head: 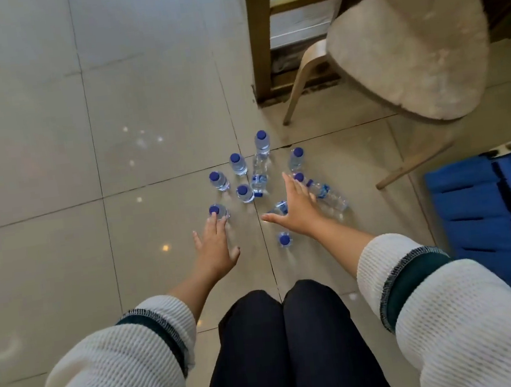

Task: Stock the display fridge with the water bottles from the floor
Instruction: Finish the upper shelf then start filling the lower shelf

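Observation:
Several small clear water bottles with blue caps stand in a loose cluster on the tiled floor, among them a taller one at the back and a nearer one by my right wrist. Two bottles lie on their sides, one just right of my right hand. My left hand reaches out flat, its fingertips at the cap of an upright bottle. My right hand is spread above the cluster, partly covering a fallen bottle. Neither hand holds anything. The display fridge is not in view.
A wooden chair with a fluffy beige cushion stands to the right behind the bottles. A wooden frame rises at the top. A blue padded mat lies at the right. My knees are below the hands.

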Demonstrator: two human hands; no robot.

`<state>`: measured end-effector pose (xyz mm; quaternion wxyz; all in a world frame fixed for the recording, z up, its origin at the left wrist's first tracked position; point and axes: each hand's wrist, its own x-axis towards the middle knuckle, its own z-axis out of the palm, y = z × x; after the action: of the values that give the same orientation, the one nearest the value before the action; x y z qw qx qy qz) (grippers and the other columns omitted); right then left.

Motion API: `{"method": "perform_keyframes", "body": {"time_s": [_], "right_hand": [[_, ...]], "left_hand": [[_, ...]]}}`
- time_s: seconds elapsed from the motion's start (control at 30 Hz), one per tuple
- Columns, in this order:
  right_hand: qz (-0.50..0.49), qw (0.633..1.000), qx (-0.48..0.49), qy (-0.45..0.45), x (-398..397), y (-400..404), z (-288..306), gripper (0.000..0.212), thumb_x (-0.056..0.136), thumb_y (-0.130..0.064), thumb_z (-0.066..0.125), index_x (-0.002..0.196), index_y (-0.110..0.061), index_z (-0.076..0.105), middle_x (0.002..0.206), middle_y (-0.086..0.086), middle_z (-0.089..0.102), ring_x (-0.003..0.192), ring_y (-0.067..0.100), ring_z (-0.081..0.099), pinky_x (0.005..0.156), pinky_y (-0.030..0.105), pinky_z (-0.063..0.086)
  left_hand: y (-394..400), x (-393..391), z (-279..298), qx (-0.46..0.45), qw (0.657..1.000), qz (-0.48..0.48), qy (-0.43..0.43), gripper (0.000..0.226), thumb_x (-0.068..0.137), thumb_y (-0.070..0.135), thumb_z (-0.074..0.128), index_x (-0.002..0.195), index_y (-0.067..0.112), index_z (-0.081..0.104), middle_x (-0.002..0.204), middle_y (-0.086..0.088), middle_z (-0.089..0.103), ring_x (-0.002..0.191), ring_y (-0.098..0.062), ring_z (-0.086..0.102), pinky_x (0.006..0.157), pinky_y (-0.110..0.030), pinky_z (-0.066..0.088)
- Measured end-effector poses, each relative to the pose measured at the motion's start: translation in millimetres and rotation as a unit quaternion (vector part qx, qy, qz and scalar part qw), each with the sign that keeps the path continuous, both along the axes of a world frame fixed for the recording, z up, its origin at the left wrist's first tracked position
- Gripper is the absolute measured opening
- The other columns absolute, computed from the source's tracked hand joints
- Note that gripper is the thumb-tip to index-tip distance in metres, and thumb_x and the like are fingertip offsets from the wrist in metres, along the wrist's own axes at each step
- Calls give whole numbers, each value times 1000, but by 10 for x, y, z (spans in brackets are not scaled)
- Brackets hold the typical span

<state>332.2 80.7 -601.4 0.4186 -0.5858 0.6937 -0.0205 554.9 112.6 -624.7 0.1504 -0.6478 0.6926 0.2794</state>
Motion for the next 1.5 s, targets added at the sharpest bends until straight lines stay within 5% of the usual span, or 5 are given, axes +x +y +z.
{"method": "perform_keyframes", "body": {"time_s": [0.43, 0.57, 0.7, 1.2, 1.5], "right_hand": [[89, 992, -46, -79, 736, -881, -2987, 125, 59, -56, 84, 152, -14, 13, 155, 5, 29, 143, 26, 26, 115, 47, 28], [23, 989, -106, -103, 787, -958, -3441, 88, 63, -29, 89, 134, -14, 40, 125, 7, 56, 116, 25, 54, 97, 37, 47], [-3, 986, -107, -127, 757, -975, -3387, 56, 68, -18, 84, 112, -16, 49, 99, -3, 60, 90, 17, 58, 76, 27, 46], [-261, 948, -115, -141, 51, -338, 28, 52, 67, -18, 86, 107, -10, 54, 90, -3, 60, 78, 10, 55, 60, 0, 37], [-367, 908, -184, -82, -471, -84, 2603, 63, 67, -28, 85, 118, -14, 50, 105, 1, 59, 92, 13, 54, 78, 22, 38]], "left_hand": [[-404, 480, -2956, -95, 947, 272, 143, 101, 84, 36, 70, 154, 10, 2, 162, -8, 6, 149, -24, 11, 121, -46, 14], [-490, 508, -3393, -146, 894, 345, 244, 87, 73, 33, 83, 142, 11, 36, 134, -6, 54, 118, -20, 54, 99, -30, 44], [-564, 441, -3365, -161, 865, 381, 285, 64, 75, 27, 83, 128, 12, 50, 110, 3, 62, 96, -15, 60, 81, -21, 44], [-648, 13, 179, -104, 902, 245, 340, 38, 70, 26, 84, 99, 17, 62, 85, 5, 68, 78, -11, 67, 66, -17, 53], [-827, -638, 2832, -99, 890, 123, 427, 60, 68, 23, 86, 116, 24, 49, 102, 6, 62, 90, -11, 65, 76, -21, 53]]}}
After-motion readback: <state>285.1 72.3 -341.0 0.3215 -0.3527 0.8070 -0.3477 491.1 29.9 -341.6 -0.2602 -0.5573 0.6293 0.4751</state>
